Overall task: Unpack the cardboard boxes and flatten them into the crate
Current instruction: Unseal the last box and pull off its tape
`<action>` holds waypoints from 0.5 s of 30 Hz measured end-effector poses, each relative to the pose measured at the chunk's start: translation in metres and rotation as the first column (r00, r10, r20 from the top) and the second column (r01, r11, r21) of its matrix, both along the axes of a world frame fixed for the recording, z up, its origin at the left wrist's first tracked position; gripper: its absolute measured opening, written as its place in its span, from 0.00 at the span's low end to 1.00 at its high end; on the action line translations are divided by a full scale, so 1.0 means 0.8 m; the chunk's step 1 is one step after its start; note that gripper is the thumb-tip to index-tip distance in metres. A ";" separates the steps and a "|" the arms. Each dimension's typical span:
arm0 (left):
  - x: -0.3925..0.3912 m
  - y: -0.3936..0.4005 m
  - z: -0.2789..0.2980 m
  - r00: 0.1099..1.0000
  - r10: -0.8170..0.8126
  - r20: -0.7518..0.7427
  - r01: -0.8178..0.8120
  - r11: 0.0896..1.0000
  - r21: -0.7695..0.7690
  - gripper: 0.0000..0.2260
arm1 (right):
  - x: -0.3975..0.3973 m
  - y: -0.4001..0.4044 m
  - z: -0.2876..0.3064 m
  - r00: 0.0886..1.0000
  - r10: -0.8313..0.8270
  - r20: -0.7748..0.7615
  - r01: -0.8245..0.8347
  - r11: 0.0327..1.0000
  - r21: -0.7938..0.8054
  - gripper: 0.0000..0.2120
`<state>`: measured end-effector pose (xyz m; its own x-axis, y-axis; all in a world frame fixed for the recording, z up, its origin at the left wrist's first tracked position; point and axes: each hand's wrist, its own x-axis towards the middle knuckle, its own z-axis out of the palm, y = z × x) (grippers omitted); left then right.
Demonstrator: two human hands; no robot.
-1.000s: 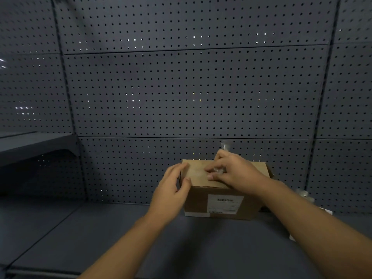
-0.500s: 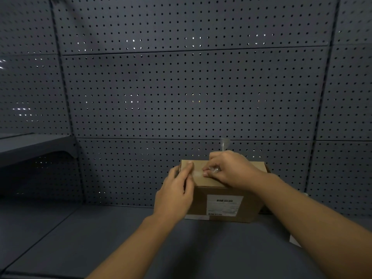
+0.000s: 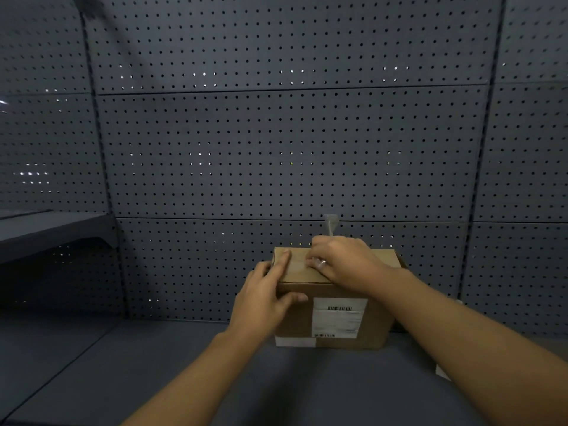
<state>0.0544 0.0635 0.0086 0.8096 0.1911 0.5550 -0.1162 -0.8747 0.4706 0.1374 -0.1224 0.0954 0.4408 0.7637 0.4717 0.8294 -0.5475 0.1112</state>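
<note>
Head view looks down at a closed cardboard box (image 3: 333, 315) standing on a dark grey shelf (image 3: 153, 364), its back close to a perforated grey wall panel (image 3: 276, 149). A second shelf (image 3: 52, 229) juts out at the left edge, higher up and well apart from the box. At the far right, past the right forearm, a small pale corner of something (image 3: 442, 372) lies on the shelf; what it is cannot be told.

The left hand (image 3: 266, 298) grips the box's top left front corner, fingers laid over the lid and thumb pressed against the front face. The right hand (image 3: 344, 261) rests on the lid with fingers curled; a clear strip (image 3: 330, 224) stands up behind it, and the fingers appear to pinch its lower end, though the contact is hidden.

A white label (image 3: 338, 316) is stuck on the front face, with a barcode near its top and another along its bottom edge; the print is too blurred to read. A white patch (image 3: 295, 341) runs along the front's bottom left edge.
</note>
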 end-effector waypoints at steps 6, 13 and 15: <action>-0.040 0.005 0.036 0.994 -0.045 -0.098 0.048 0.998 0.035 0.39 | -0.010 -0.028 0.029 0.887 0.218 -0.408 -0.161 0.972 0.168 0.08; -0.051 0.004 0.061 0.949 -0.123 -0.291 0.101 0.991 -0.091 0.34 | -0.003 -0.027 0.037 0.814 0.189 -0.549 -0.123 0.980 0.155 0.07; -0.046 -0.005 0.069 0.963 -0.110 -0.246 0.078 0.987 -0.137 0.26 | 0.001 -0.024 0.040 0.790 0.180 -0.586 -0.112 0.982 0.150 0.08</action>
<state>0.0177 0.0595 0.0641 0.9377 0.1624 0.3072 -0.0585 -0.7977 0.6003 0.1382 -0.1419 0.1270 0.5470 0.8044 0.2316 0.7835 -0.3946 -0.4801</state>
